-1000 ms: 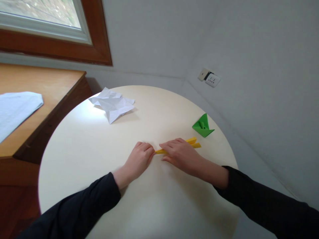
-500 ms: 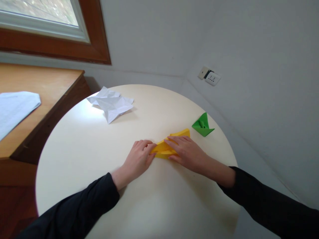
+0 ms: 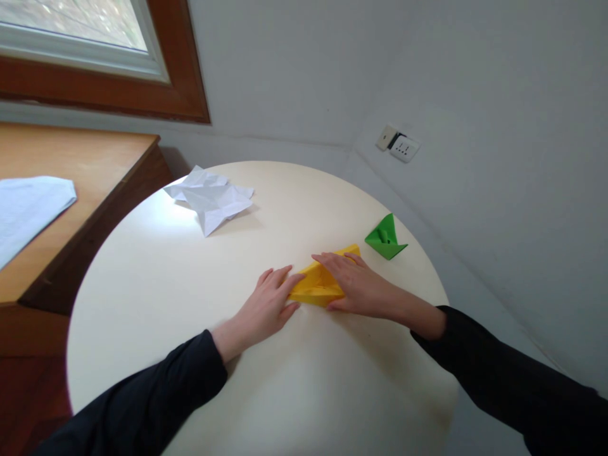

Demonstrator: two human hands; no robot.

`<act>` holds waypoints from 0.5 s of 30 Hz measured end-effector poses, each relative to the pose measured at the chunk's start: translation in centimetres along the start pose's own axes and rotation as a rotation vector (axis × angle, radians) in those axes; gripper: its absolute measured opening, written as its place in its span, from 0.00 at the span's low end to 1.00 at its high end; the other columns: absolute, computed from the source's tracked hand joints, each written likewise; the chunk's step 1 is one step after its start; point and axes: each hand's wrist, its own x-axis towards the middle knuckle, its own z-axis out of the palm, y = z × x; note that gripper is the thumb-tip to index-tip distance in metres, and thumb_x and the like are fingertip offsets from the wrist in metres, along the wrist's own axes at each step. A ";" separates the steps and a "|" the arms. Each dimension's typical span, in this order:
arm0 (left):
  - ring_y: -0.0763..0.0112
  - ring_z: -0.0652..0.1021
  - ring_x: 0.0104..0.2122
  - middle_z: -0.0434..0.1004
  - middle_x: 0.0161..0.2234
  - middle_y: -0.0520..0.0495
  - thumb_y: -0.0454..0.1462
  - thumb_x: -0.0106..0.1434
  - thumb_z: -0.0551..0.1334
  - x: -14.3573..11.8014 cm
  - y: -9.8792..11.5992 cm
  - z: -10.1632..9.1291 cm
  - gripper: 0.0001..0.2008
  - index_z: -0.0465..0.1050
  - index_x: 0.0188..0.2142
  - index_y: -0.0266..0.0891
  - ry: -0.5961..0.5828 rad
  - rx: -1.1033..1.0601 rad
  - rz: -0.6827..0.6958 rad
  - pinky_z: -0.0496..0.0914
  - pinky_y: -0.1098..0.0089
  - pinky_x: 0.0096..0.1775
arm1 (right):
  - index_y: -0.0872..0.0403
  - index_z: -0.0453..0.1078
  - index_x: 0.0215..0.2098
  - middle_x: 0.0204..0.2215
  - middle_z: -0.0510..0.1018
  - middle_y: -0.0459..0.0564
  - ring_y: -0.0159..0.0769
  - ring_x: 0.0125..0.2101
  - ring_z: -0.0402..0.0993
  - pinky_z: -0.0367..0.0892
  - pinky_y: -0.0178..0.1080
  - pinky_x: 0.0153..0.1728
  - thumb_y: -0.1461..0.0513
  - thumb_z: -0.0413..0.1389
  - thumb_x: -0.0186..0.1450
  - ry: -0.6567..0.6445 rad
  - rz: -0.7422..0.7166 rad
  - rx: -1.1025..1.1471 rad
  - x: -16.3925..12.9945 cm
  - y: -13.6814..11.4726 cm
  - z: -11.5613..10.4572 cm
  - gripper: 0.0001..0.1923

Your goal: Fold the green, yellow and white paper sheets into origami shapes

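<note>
Yellow paper (image 3: 314, 286): between your hands, long axis left-to-right | left hand (image 3: 266, 306): at tip, cannot tell grip | right hand (image 3: 361, 286): grasping paper crosswise

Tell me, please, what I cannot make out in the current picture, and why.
All in the head view:
- Yellow paper: right part hidden by the right hand, left tip by the left hand.
- Table: near side cut off by the bottom edge.
- Pale sheet: cut off by the left edge.
- Outside the window: blurred.
</note>
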 end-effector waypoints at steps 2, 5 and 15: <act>0.56 0.66 0.53 0.64 0.54 0.34 0.34 0.61 0.58 0.0 0.0 -0.1 0.22 0.57 0.54 0.36 0.002 -0.025 0.014 0.59 0.51 0.54 | 0.53 0.55 0.58 0.53 0.68 0.59 0.49 0.54 0.62 0.54 0.55 0.53 0.58 0.60 0.55 -0.047 0.010 0.022 0.4 0.0 -0.3 0.36; 0.58 0.69 0.50 0.68 0.51 0.38 0.33 0.61 0.57 0.1 -0.1 -0.2 0.21 0.57 0.54 0.38 0.015 -0.073 0.035 0.61 0.53 0.53 | 0.55 0.61 0.54 0.49 0.72 0.57 0.47 0.50 0.67 0.53 0.53 0.53 0.61 0.60 0.55 -0.077 0.046 0.026 1.0 -0.3 -0.8 0.29; 0.62 0.71 0.45 0.73 0.46 0.42 0.28 0.60 0.53 0.3 0.0 -0.2 0.18 0.61 0.51 0.36 0.019 -0.111 0.041 0.66 0.58 0.49 | 0.57 0.72 0.39 0.38 0.77 0.52 0.41 0.41 0.72 0.58 0.46 0.49 0.63 0.57 0.58 -0.087 0.093 0.052 2.0 -0.6 -1.2 0.10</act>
